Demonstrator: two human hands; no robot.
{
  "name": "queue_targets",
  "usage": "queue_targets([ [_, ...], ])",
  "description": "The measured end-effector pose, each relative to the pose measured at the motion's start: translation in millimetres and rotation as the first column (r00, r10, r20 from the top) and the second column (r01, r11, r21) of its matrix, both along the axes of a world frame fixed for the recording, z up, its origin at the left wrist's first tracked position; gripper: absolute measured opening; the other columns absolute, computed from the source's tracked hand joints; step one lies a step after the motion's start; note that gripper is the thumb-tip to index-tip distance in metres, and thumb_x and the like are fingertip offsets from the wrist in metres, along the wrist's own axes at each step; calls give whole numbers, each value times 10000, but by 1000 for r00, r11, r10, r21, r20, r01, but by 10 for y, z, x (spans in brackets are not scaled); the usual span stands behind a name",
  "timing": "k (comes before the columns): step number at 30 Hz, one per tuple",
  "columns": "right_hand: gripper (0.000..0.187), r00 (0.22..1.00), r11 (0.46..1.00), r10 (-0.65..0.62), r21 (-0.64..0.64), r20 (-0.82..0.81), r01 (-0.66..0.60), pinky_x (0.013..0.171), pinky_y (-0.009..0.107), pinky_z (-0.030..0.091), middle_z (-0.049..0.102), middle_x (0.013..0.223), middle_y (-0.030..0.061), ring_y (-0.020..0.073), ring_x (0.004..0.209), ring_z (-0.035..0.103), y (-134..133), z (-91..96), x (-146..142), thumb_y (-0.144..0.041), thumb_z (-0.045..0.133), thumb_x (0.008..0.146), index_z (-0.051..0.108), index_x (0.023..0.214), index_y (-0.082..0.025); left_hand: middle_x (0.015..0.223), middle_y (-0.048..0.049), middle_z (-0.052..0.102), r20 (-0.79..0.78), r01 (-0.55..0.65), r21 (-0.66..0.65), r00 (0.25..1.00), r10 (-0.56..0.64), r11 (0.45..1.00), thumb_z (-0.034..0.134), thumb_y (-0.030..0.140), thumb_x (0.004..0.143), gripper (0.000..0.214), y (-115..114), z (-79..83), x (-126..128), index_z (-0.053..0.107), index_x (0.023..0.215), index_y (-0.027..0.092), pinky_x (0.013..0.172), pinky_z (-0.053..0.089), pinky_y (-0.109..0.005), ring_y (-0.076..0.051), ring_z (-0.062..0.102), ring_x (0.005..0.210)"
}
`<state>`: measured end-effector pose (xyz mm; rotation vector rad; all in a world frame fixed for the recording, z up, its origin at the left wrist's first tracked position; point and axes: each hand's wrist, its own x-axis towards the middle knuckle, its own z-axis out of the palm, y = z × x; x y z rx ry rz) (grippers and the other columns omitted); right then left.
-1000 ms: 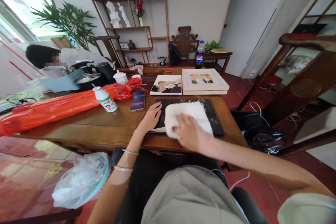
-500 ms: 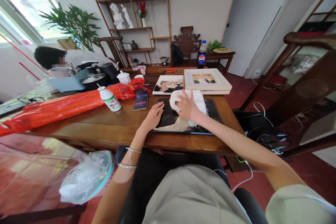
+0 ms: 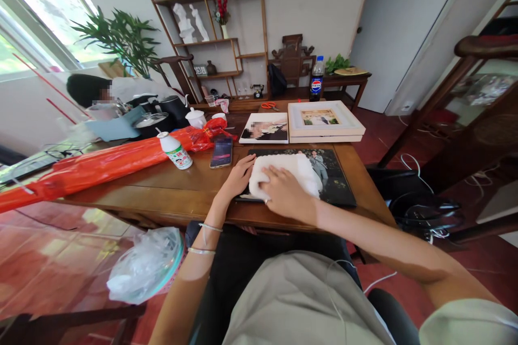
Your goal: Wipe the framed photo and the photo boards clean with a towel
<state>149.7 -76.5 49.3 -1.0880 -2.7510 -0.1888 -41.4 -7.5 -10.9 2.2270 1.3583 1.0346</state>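
Note:
A dark photo print (image 3: 332, 178) lies flat near the front edge of the wooden table (image 3: 170, 194). A white folded cloth (image 3: 291, 170) rests on the print's left half. My right hand (image 3: 285, 194) lies flat on the cloth with fingers stretched out, pressing it down. My left hand (image 3: 238, 175) rests on the print's left edge with fingers spread, touching the cloth's left side. A figure shows on the uncovered right part of the print.
Behind the print lie another photo print (image 3: 265, 128) and a white framed picture (image 3: 324, 120). A phone (image 3: 222, 152), a small white bottle (image 3: 175, 150) and a long orange plastic bag (image 3: 97, 164) sit left. A person (image 3: 101, 91) sits at the far left. A plastic-covered bin (image 3: 148, 264) stands on the floor.
My right hand lifted the cloth toward the print's far edge, then brought it back down flat on the left half. My left hand stayed on the print's edge.

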Motion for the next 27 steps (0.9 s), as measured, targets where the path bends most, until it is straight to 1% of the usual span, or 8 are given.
queue_targets([
  [4, 302, 987, 990, -138, 53, 81, 134, 837, 435, 440, 586, 1123, 206, 313, 1047, 523, 216, 94, -86, -159, 463, 815, 626, 1067, -123, 1342, -129, 531, 11, 5, 34, 1000, -6, 999, 399, 279, 893, 394, 21, -18, 0, 614, 1190, 135, 1101, 320, -442, -244, 443, 1290],
  [7, 290, 981, 990, -124, 85, 148, 112, 755, 420, 468, 591, 1124, 240, 311, 971, 567, -23, 89, -236, -144, 421, 839, 632, 1034, -103, 1338, -126, 535, 60, 10, -15, 998, -9, 1000, 393, 297, 902, 391, 28, -6, -14, 620, 1177, 137, 1095, 339, -413, -235, 460, 1277],
  [10, 314, 976, 991, -54, 133, 211, 26, 791, 454, 464, 536, 1242, 260, 334, 1057, 549, -353, 60, -341, -131, 396, 857, 624, 1070, -102, 1367, -114, 509, 85, -1, -62, 996, 7, 998, 377, 316, 913, 403, 20, 6, -25, 610, 1192, 142, 1093, 347, -383, -220, 467, 1272],
  [13, 288, 981, 996, 25, 82, 192, -41, 780, 428, 469, 580, 1177, 231, 320, 1036, 562, -427, 87, -286, -124, 434, 828, 635, 1035, -120, 1374, -115, 502, 68, -2, -36, 998, 5, 999, 379, 310, 911, 407, 16, -2, -22, 603, 1204, 139, 1099, 337, -377, -217, 461, 1277],
  [17, 223, 995, 995, 51, -85, 83, -44, 667, 319, 470, 644, 986, 129, 245, 835, 619, -13, 196, -14, -149, 517, 750, 639, 936, -155, 1358, -121, 516, 17, 13, 17, 1000, -13, 1000, 381, 279, 905, 394, 33, -34, -5, 615, 1189, 140, 1103, 326, -409, -229, 449, 1286],
  [21, 311, 993, 986, -67, -143, 100, 81, 647, 296, 452, 660, 996, 159, 271, 860, 633, 586, 268, 158, -157, 560, 694, 630, 994, -117, 1364, -106, 513, -40, 3, 46, 999, -1, 999, 382, 274, 906, 395, 52, -60, 0, 598, 1213, 151, 1116, 296, -430, -225, 425, 1303],
  [24, 320, 989, 979, -143, -142, 48, 149, 694, 306, 444, 671, 996, 191, 292, 921, 629, 929, 285, 64, -175, 507, 749, 615, 1036, -83, 1363, -114, 513, -62, -10, 52, 998, 14, 999, 372, 278, 911, 412, 62, -72, -7, 578, 1238, 135, 1118, 295, -420, -219, 424, 1303],
  [27, 324, 991, 979, -133, -152, 13, 134, 726, 304, 437, 670, 1038, 182, 279, 944, 628, 1118, 286, -158, -223, 452, 820, 597, 1073, -83, 1351, -121, 522, -75, -9, 58, 997, 13, 998, 370, 276, 908, 412, 71, -77, -17, 589, 1224, 127, 1111, 307, -419, -227, 440, 1289],
])
